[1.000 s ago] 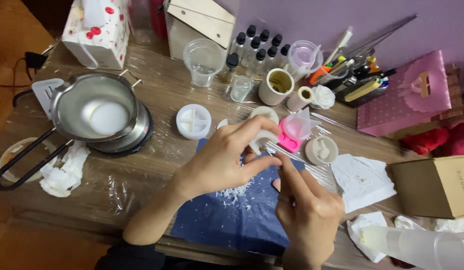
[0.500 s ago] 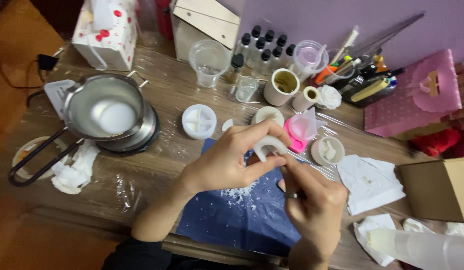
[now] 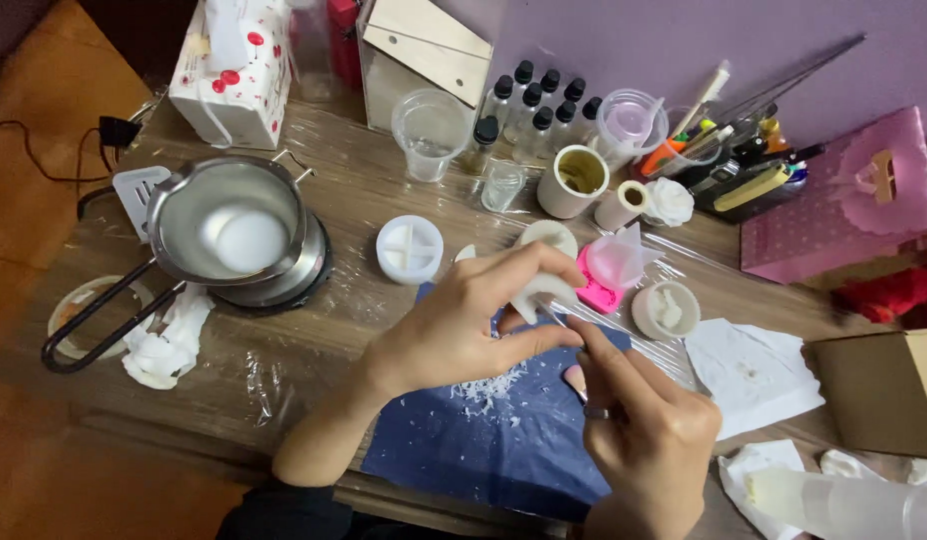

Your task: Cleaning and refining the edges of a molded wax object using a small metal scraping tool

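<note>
Wood under clear plastic film forms the crowded surface (image 3: 364, 200), with a steel pot (image 3: 229, 225) on a hotplate at left. Dark blue paper (image 3: 484, 450) at the near edge catches white shavings (image 3: 489, 385). Left hand (image 3: 464, 325) closes its grip on a small white wax piece (image 3: 539, 292) over the paper; right hand (image 3: 644, 435) pinches a thin tool (image 3: 562, 322) to it. Light strokes aimed over the paper likely serve best. Pink mould (image 3: 599, 290) and white cup (image 3: 666, 310) crowd the right; freer room lies toward the pot.
</note>
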